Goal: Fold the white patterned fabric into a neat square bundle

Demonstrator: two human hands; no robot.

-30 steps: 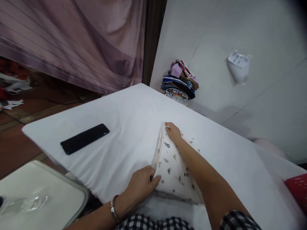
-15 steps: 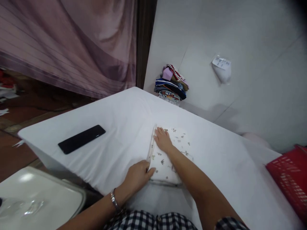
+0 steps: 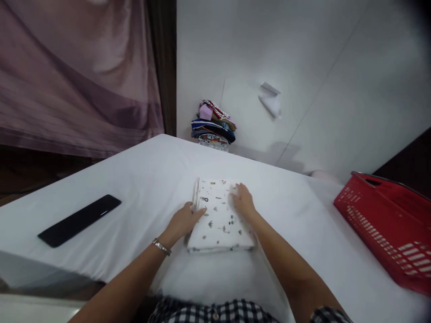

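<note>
A folded white cloth [image 3: 218,224] printed with small grey and brown motifs lies flat on the white-covered table [image 3: 134,188] before me. Along its left edge, my left hand [image 3: 183,220] is closed, the thumb on top and the other fingers at the side, partly hidden. My right hand [image 3: 245,202] grips the upper right edge; its fingertips are a little blurred. The cloth's layers show at the left side and along the near fold.
A black phone [image 3: 81,220] lies on the table at left. Beyond the far edge rises a stack of folded clothes [image 3: 215,123]. A red plastic basket [image 3: 384,224] stands at right. Behind are a pink curtain [image 3: 74,80] and a pale wall with a paper pouch [image 3: 271,101].
My right hand has moved from the cloth's upper left to its right edge. My left hand has slid farther up the left edge. The view has turned rightward, showing more basket.
</note>
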